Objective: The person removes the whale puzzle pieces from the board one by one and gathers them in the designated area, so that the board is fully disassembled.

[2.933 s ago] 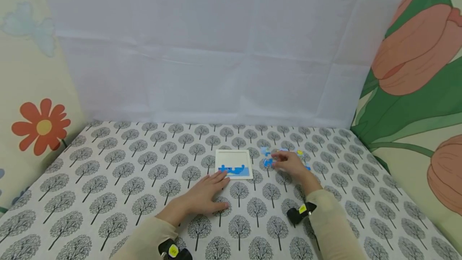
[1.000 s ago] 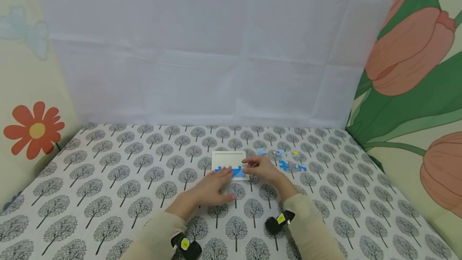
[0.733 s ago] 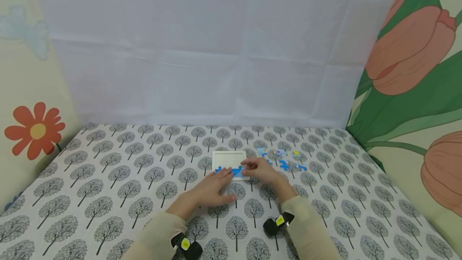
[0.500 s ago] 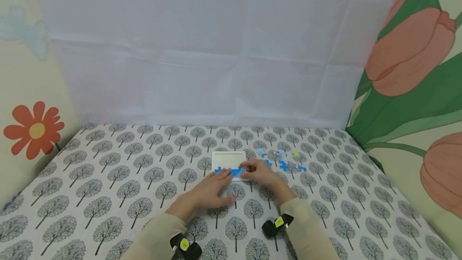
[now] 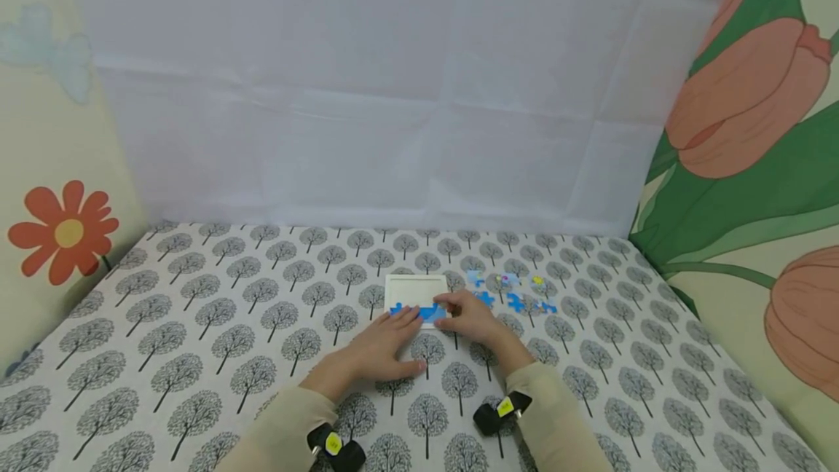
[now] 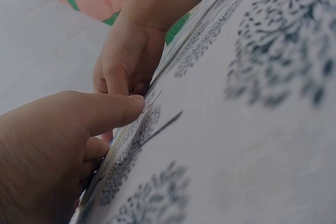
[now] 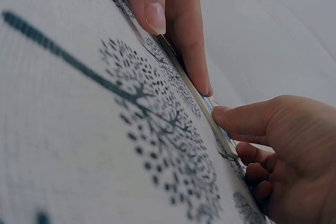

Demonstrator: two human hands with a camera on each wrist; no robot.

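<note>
A small white puzzle tray [image 5: 416,279] lies on the tablecloth, with blue jigsaw pieces [image 5: 427,312] along its near side. My left hand [image 5: 380,348] rests with straight fingers across the tray's near-left part, thumb out to the side. At the near-right corner, my right hand [image 5: 472,319] has its thumb and forefinger curled over a puzzle piece, mostly hidden under them. The right wrist view shows the right thumb [image 7: 247,119] at the tray's edge, with a sliver of blue beside it. In the left wrist view, the left thumb [image 6: 113,111] sits before the right hand.
Several loose jigsaw pieces [image 5: 515,302], blue, light blue and yellow, lie right of the tray. The tablecloth [image 5: 262,355] has a tree print. A white cloth [image 5: 354,93] hangs behind, between walls painted with flowers.
My right hand has moved left from the loose pieces to the tray's near-right corner, then shifted only slightly there. The left hand has stayed on the tray's near-left part.
</note>
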